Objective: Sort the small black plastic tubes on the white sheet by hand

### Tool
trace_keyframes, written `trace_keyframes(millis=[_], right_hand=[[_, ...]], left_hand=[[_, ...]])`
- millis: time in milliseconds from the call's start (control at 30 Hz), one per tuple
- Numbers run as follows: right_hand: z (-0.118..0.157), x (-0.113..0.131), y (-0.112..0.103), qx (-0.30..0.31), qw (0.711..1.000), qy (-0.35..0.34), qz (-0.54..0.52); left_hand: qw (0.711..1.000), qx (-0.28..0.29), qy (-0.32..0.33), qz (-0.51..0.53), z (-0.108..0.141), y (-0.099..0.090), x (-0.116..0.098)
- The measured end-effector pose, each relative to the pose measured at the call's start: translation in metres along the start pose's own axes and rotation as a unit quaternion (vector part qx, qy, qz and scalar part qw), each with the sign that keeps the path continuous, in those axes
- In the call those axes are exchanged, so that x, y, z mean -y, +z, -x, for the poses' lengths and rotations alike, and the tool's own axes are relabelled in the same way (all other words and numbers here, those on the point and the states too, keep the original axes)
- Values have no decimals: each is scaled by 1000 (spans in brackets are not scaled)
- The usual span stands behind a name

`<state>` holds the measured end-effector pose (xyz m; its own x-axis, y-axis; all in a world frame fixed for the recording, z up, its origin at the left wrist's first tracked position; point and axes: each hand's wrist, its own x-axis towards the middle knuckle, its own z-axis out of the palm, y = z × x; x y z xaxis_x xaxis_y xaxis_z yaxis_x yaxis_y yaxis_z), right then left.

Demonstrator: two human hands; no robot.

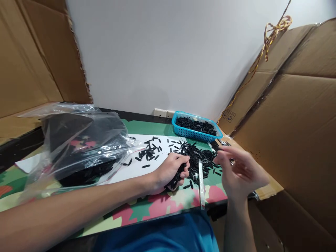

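My left hand (172, 173) is closed round a handful of small, slender black pieces (176, 177), just above the front of the table. Beside it spreads a loose pile of the same black pieces (194, 154). A narrow whitish strip (201, 185) lies from the pile to the table's front edge. My right hand (241, 171), slightly blurred, is raised to the right of the pile. Its thumb and forefinger come together in a pinch, and whatever may be between them is too small to make out.
Behind the pile stands a blue plastic basket (196, 134) of black pieces. More pieces (148, 152) are scattered on white paper (136, 168). A clear plastic bag (86, 140) with black pieces lies on the left. Cardboard walls (296, 115) flank the patterned table (168, 206).
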<state>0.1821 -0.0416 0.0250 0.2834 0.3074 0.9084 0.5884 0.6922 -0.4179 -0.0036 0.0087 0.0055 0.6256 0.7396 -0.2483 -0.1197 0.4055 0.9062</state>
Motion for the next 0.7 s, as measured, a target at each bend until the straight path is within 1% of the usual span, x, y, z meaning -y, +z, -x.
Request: trace_keyframes(millis=[33, 67, 100, 133, 167, 200, 233, 267, 300, 333, 400, 500, 600, 700], right_hand=[[-12, -2, 3, -30, 999, -20, 20], [-24, -5, 9, -44, 998, -25, 33], [-36, -10, 15, -29, 998, -4, 47], [-46, -17, 23, 0, 998, 18, 57], [-55, -24, 31, 70, 994, 35, 73], [-60, -30, 38, 154, 981, 47, 104], [-62, -36, 42, 228, 961, 57, 144], [-60, -39, 45, 274, 944, 69, 174], [-55, -40, 45, 298, 934, 86, 179], [-47, -38, 42, 311, 930, 104, 166], [-26, -26, 32, 321, 932, 139, 97], [1, -2, 14, 338, 925, 172, 12], [17, 16, 5, 350, 916, 195, -33], [25, 24, 2, 342, 919, 188, -63]], left_hand=[[1000, -2, -3, -5, 0, 0, 0], [1000, -2, -8, -11, 1, 0, -1], [1000, -3, -13, -14, 1, -1, -1], [1000, -3, -16, -16, 1, -1, -1], [1000, -2, -17, -14, 1, -2, -1], [1000, -2, -18, -11, 1, -2, 0], [1000, -3, -19, -7, 1, -3, 0], [1000, -3, -20, -4, 0, -3, 1], [1000, -3, -21, -1, 0, -3, 1], [1000, -2, -23, 2, 0, -4, 1], [1000, -3, -28, 9, -1, -3, 1], [999, -9, -31, 18, -2, -3, 1], [999, -15, -29, 27, -2, -1, 0], [999, -24, -11, 25, -2, 1, -1]])
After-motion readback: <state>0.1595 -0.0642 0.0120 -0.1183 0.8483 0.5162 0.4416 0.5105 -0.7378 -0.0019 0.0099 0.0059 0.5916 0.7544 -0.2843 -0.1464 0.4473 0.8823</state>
